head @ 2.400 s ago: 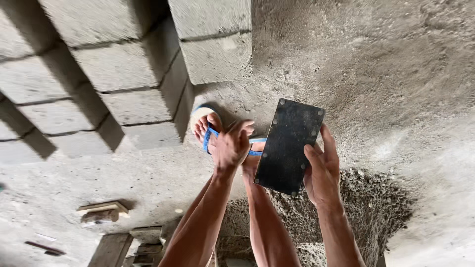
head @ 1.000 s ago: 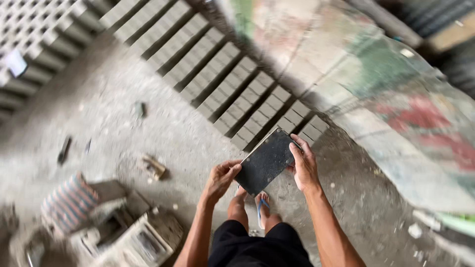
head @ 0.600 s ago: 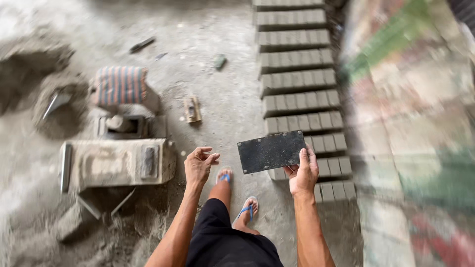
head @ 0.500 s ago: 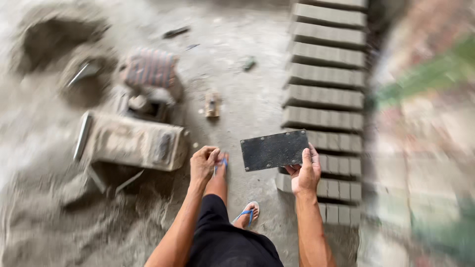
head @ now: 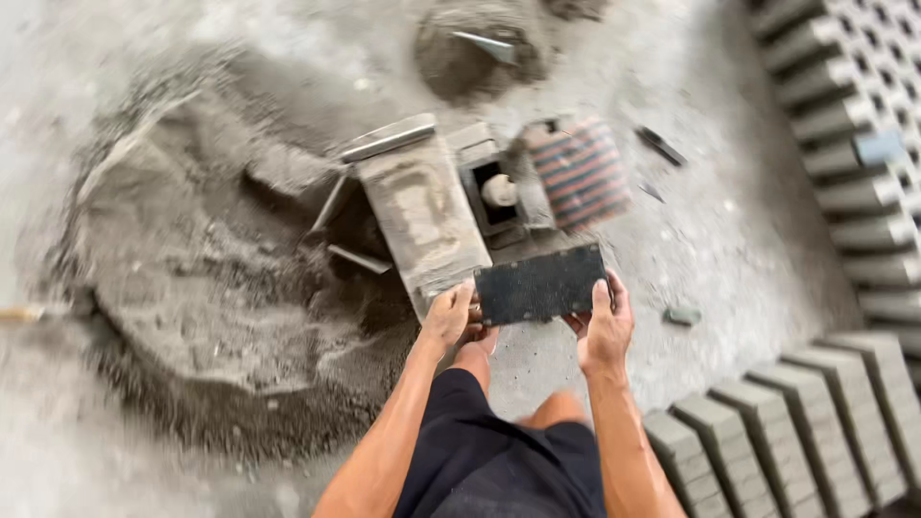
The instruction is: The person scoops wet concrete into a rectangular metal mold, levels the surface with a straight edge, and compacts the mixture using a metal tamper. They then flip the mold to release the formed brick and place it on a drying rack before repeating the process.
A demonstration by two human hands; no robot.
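Now both hands grip the plate (head: 540, 284) again: left hand (head: 448, 317) back on its near-left edge, right hand (head: 604, 326) clamped right, holding it just before the mould (head: 422, 216) (sand pile (head: 211, 278) left).

Flat, even daylight, no glare; soft shadow under the sand heap (head: 240, 288) at 9 o'clock; motion blur smears edges, worst at the block rows (head: 844, 144) toward 2 o'clock.
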